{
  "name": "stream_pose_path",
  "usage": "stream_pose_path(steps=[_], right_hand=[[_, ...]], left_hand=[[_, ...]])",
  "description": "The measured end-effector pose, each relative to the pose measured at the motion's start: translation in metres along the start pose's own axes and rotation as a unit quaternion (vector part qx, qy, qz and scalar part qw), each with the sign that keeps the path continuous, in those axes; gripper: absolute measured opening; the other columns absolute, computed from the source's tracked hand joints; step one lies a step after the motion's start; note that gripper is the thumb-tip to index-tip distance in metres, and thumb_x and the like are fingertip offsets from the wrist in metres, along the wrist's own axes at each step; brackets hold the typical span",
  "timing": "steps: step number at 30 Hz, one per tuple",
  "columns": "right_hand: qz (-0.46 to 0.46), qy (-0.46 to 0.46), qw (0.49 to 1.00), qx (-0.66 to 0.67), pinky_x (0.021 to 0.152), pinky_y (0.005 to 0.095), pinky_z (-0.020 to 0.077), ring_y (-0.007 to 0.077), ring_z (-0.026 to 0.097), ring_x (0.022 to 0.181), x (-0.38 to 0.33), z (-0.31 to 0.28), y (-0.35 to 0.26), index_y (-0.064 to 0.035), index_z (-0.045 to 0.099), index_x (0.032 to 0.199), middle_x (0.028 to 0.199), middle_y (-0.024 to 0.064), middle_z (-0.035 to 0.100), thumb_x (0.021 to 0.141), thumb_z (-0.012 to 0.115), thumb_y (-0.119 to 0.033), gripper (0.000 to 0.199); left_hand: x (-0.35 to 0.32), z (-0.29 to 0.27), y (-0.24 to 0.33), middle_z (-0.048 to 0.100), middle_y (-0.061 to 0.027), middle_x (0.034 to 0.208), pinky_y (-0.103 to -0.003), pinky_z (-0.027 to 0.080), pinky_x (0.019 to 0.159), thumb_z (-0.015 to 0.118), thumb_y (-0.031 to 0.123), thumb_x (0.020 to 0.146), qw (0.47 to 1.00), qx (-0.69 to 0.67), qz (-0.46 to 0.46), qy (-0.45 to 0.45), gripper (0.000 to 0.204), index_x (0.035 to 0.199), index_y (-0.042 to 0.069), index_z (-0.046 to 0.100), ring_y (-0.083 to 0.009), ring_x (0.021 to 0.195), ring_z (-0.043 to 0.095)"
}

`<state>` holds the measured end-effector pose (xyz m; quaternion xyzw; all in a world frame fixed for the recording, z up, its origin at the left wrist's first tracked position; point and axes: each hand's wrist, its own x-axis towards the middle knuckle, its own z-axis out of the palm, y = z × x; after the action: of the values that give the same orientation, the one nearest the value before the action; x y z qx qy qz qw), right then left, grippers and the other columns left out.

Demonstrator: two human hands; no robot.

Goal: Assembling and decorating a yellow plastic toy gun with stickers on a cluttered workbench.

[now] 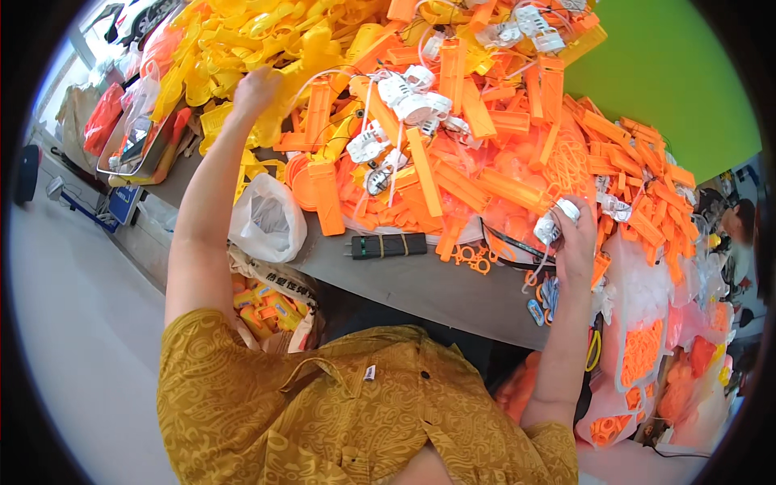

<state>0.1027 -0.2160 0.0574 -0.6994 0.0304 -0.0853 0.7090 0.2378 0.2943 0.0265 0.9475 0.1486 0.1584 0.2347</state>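
Through the head camera I have my right hand (575,242) at the right end of the orange heap, fingers and thumb closed around a white plastic mechanism (547,229), with a thin clear tube (533,276) trailing below it. The hold leaves much of the white casing uncovered, probably because a pinch from one side is enough for so small a part. My left hand (257,90) reaches far out to the yellow plastic pieces (234,32); its fingertips blend into them, so I can't tell how far it is open or whether it has hold of one. Yellow lies mostly to the left and orange plastic housings (325,198) mostly to the right, which I take as a rough sorting by side, each within one arm's reach. More white mechanisms (408,95) sit on top of the orange, easy to see there. Along the near edge of the dark table (436,293), tan bands wrap a black slab-shaped bundle (388,246), presumably to keep it together. A white plastic bag (263,218) stands with its mouth gaping upward, which would suit dropping things in.
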Motion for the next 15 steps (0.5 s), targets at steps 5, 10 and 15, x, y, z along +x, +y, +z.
stream_pose_path(steps=[5,10,15], right_hand=[[0.047,-0.063,0.993,0.084,0.065,0.0259,0.0472,0.012,0.055,0.077,0.011,-0.014,-0.005,-0.0026,0.048,0.104,0.085,0.0038,0.053,0.082,0.053,-0.005,0.023],[0.087,-0.154,0.954,0.241,0.067,0.0314,0.0479,0.0156,0.055,0.08,0.027,-0.021,-0.005,-0.0023,0.049,0.106,0.088,0.0055,0.055,0.088,0.048,-0.016,0.022],[0.028,-0.17,0.97,0.17,0.067,0.0332,0.0489,0.0167,0.056,0.081,0.038,-0.029,-0.013,-0.0016,0.05,0.106,0.091,0.0056,0.056,0.089,0.046,-0.022,0.027]], left_hand=[[0.007,-0.007,-0.001,0.061,-0.016,0.092,-0.037,0.046,0.072,0.057,0.039,0.079,0.976,0.023,0.057,0.208,0.038,0.102,0.009,0.06,-0.0289,0.086,0.059],[0.017,-0.04,-0.015,0.056,-0.007,0.063,-0.033,0.043,0.06,0.06,0.039,0.078,0.911,-0.018,0.131,0.391,0.035,0.093,0.008,0.062,-0.0206,0.06,0.054],[-0.018,-0.131,0.038,0.06,-0.0021,0.088,-0.02,0.041,0.07,0.061,0.031,0.082,0.909,-0.165,0.15,0.352,0.03,0.101,0.008,0.062,-0.0064,0.081,0.054]])
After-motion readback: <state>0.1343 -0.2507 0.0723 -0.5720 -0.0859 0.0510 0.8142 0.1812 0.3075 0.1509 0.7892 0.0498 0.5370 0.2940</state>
